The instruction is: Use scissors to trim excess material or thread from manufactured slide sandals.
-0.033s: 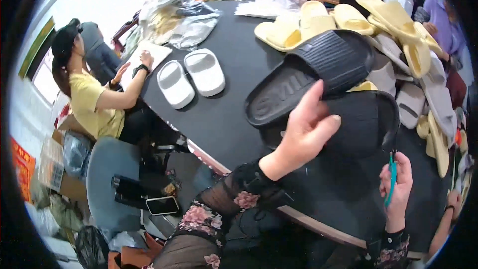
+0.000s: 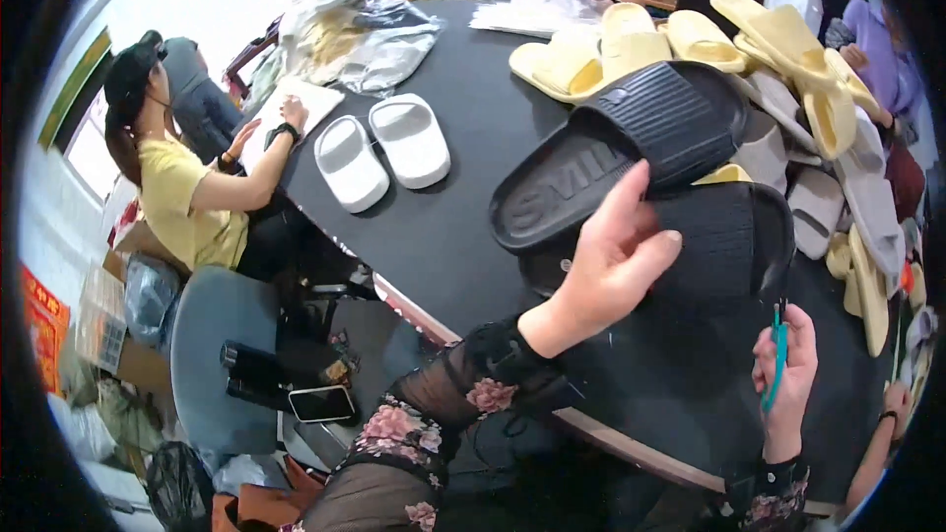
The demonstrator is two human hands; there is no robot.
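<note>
A pair of black slides lies in front of me, one overlapping the other. The upper black slide [image 2: 680,123] is tilted to the left, with raised lettering on its footbed. My left hand [image 2: 609,276] is over the lower black slide [image 2: 709,246], thumb and index finger stretched apart. Its other fingers are partly hidden, and I cannot tell whether they touch the slide. At the right, my right hand [image 2: 793,365] is closed around teal thread snips [image 2: 778,360], their dark tips pointing up toward the lower slide's edge.
White slides [image 2: 409,143] stand left of centre on the dark table [image 2: 453,246]. Yellow slides [image 2: 778,30] and grey slides [image 2: 818,212] are heaped at the right. Clear plastic bags [image 2: 365,39] lie behind. A person in yellow [image 2: 192,197] sits at the left, beside a grey chair [image 2: 227,355].
</note>
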